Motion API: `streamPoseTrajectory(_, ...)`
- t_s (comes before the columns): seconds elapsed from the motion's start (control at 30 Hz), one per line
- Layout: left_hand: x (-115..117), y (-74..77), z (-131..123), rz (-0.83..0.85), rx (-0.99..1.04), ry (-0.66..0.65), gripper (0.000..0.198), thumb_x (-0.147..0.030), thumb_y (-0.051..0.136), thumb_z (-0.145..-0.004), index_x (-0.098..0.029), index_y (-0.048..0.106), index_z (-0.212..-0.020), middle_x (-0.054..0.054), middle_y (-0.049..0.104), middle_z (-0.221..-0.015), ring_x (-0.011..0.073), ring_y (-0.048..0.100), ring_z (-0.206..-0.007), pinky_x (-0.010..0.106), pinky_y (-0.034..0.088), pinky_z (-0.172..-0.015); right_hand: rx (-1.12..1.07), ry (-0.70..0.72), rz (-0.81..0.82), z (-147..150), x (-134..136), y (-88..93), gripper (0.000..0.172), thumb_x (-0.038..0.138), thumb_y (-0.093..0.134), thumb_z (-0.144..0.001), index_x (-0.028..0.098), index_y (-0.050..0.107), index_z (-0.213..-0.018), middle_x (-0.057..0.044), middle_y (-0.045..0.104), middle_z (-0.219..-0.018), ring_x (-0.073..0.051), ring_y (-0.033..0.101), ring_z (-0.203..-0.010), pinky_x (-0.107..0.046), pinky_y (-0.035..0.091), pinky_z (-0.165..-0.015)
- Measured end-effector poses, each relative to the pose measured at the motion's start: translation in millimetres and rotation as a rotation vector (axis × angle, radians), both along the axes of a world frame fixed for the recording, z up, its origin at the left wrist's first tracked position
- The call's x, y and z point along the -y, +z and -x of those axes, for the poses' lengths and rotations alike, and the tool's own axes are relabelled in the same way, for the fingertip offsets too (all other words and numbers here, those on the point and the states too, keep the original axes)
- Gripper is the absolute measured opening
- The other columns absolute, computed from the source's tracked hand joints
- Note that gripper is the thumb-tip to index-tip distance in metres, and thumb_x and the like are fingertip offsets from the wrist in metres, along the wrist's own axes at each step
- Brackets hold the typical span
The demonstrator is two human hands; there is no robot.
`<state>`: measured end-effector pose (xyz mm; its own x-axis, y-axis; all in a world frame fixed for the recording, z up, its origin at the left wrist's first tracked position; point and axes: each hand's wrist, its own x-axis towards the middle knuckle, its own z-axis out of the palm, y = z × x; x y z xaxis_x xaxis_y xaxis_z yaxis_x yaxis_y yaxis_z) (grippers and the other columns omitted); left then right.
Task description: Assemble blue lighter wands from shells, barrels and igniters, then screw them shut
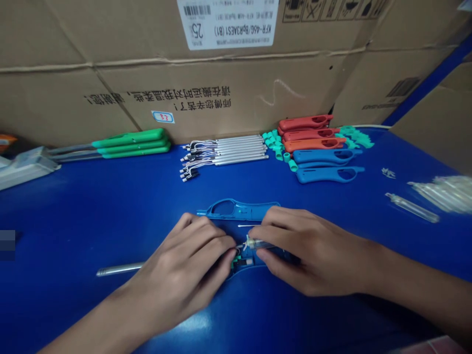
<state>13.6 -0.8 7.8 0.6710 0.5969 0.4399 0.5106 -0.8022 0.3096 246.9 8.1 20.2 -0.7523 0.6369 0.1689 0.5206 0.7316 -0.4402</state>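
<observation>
My left hand (188, 268) and my right hand (309, 253) rest close together on the blue table (92, 211), fingers curled over a partly built blue lighter body (245, 260) with a metal tube (118, 269) sticking out to the left. My right fingers pinch a clear fuel tube (258, 242) into that body. My left fingers press on the body's left part. A separate blue handle shell (238, 209) lies just beyond both hands, with a thin pin (248, 225) beside it.
At the back lie green-handled lighters (129, 142), a row of metal tubes with wires (228, 150), teal caps (275, 142), red shells (309, 130) and blue shells (328, 164). Clear tubes (435, 196) lie at right. Cardboard boxes (221, 73) wall the back.
</observation>
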Motion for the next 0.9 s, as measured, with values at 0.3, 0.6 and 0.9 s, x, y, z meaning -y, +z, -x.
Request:
streamPoseTrajectory(0.3, -0.3, 1.0, -0.4, -0.003, -0.014, -0.008, 0.01, -0.01, 0.057, -0.089, -0.016, 0.064, -0.094, 0.002, 0.065, -0.082, 0.0138, 0.057, -0.075, 0.032, 0.04, -0.074, -0.013, 0.021, -0.032, -0.1, 0.2, -1.4, 0.019, 0.02, 0.047, -0.094, 0.015, 0.063, -0.102, -0.007, 0.06, -0.087, -0.016, 0.056, -0.081, -0.03, 0.045, -0.074)
streamPoseTrajectory(0.6, -1.3, -1.3, -0.3, 0.004, -0.012, -0.01, 0.01, -0.009, 0.058, -0.088, -0.015, 0.063, -0.094, 0.002, 0.065, -0.082, 0.0143, 0.057, -0.075, 0.032, 0.04, -0.074, -0.019, 0.034, -0.048, 0.1, 0.7, -1.0, 0.021, 0.021, 0.046, -0.095, 0.014, 0.063, -0.106, -0.008, 0.061, -0.088, -0.017, 0.056, -0.081, -0.03, 0.046, -0.075)
streamPoseTrajectory(0.9, -0.3, 0.3, 1.2, -0.005, -0.019, 0.006, 0.01, -0.011, 0.056, -0.089, -0.016, 0.063, -0.093, 0.001, 0.065, -0.082, 0.0138, 0.057, -0.075, 0.032, 0.04, -0.074, -0.021, 0.037, -0.066, -0.7, 1.2, -1.6, 0.019, 0.02, 0.047, -0.094, 0.015, 0.062, -0.104, -0.007, 0.06, -0.087, -0.016, 0.056, -0.081, -0.03, 0.046, -0.075)
